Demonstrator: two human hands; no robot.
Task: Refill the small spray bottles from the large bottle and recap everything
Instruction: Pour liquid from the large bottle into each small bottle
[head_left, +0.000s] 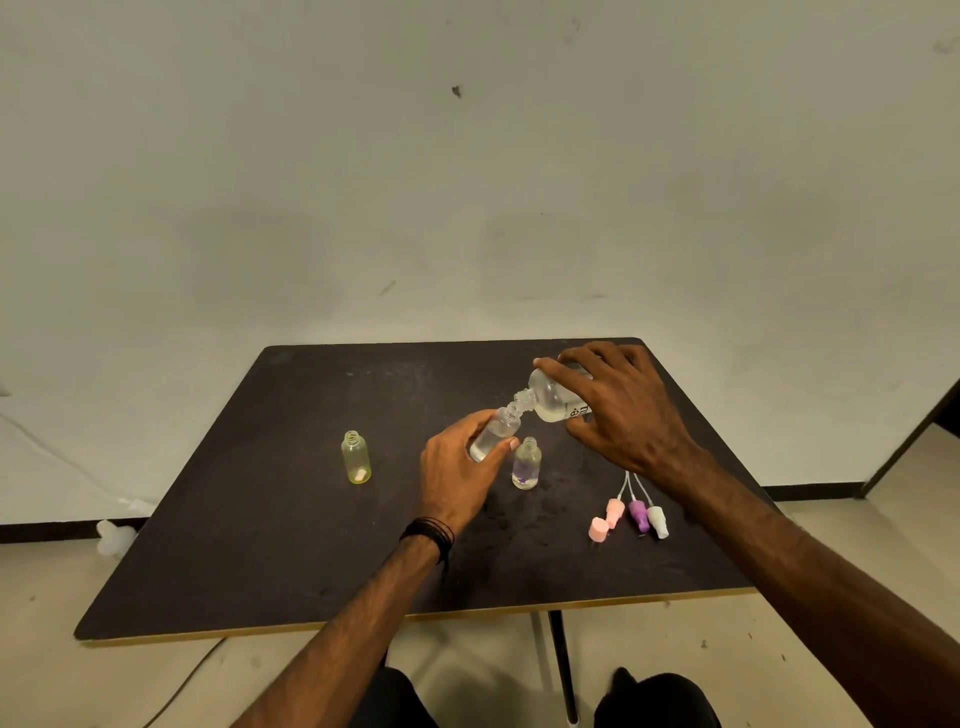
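My left hand (457, 467) is wrapped round a small clear plastic spray bottle (493, 434), thumb on its near side, holding it tilted off the dark matte tabletop (270, 519), which is scuffed and speckled. The little bottle has a threaded neck, no cap, and clear liquid in its lower part. My right hand (618, 410) grips the large bottle (553, 397) from above, fingers spread over its rounded clear body; it is tipped well over to my left, so its ribbed neck meets the small bottle's mouth. Printed lettering shows on its side, too small to read.

Just beside my left thumb a second small bottle (527, 464) stands upright and uncapped, with something purple at its bottom. Well to the left a yellowish small bottle (356, 458) stands upright, also open.

Near my right forearm lie three spray heads with thin white dip tubes: pink (615, 512), purple (639, 515) and white (658, 521), side by side. A pink cap (598, 530) lies just left of them. Nothing sits between my hands and these pieces.
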